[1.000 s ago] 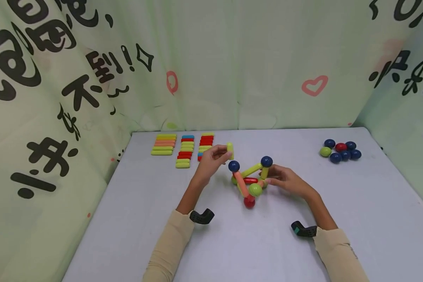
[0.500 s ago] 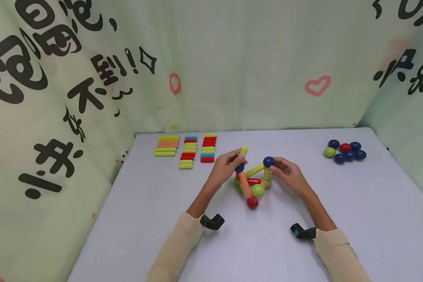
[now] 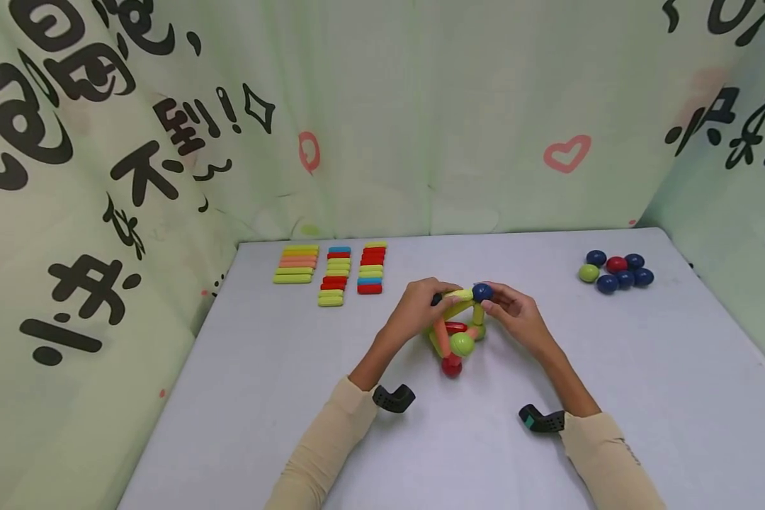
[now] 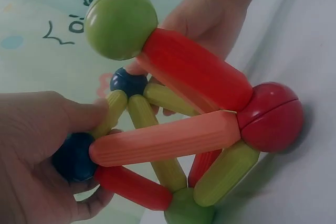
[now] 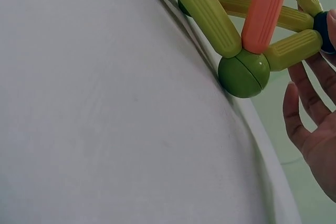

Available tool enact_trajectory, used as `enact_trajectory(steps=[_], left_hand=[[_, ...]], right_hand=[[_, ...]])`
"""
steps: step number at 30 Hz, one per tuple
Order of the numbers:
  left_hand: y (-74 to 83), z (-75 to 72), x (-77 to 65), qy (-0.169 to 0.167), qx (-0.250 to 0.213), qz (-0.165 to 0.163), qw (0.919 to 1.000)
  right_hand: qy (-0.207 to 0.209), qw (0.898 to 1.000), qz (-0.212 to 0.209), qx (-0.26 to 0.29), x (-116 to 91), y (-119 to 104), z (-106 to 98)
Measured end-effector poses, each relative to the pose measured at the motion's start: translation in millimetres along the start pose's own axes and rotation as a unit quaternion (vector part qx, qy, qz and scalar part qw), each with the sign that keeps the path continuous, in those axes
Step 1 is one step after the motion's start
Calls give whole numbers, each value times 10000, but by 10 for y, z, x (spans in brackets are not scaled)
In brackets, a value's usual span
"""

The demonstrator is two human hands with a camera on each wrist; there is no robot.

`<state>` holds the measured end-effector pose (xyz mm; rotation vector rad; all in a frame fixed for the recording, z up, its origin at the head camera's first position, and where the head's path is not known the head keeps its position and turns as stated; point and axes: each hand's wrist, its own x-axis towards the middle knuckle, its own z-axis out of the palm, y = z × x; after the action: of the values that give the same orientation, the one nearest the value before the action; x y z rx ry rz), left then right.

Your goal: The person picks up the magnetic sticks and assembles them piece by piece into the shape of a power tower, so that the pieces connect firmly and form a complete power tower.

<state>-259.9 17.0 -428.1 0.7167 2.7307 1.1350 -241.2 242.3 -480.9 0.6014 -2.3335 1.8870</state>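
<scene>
A frame of coloured building rods and balls stands on the table, with a red ball at its near corner and a green ball above that. My left hand pinches a short yellow rod that spans the top between two blue balls. In the left wrist view, its fingers also wrap the left blue ball, where a salmon rod joins. My right hand holds the right blue ball between thumb and fingers. The frame's far side is partly hidden behind the left hand.
Three columns of spare rods in yellow, salmon, red and blue lie at the back left of the white table. A cluster of loose balls, mostly dark blue, sits at the back right. A printed curtain rises behind.
The left hand has brought the yellow rod rightward and down onto the frame, tilting it from upright to lying between the blue balls. The right hand has shifted its hold up to the right blue ball.
</scene>
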Motion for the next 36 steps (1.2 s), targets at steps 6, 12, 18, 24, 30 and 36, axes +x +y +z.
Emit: enact_trajectory(steps=[6,12,18,24,30,36], left_hand=[[-125,-20,-25,224,-762,104,9968],[-489,-269,-70,1246,-579,-255,9902],[-980,-593,-268,1699,2040,-1546,9516],[-1237,-774,-413,1244,2305,-2142,9410],[-1297,-833,-464,924,2137,-2111,9493],[-1257,-868,-465,548,2464,-2035,9460]], right_hand=[[-385,9979,473,-227,-16,16,-55],[-1546,9781,833,-1116,-28,80,-159],[-1879,9582,699,-2040,-25,79,-87],[-1801,9491,862,-2435,-29,41,-1],[-1713,9477,801,-2571,-38,36,11],[-1518,9454,775,-2778,-62,49,26]])
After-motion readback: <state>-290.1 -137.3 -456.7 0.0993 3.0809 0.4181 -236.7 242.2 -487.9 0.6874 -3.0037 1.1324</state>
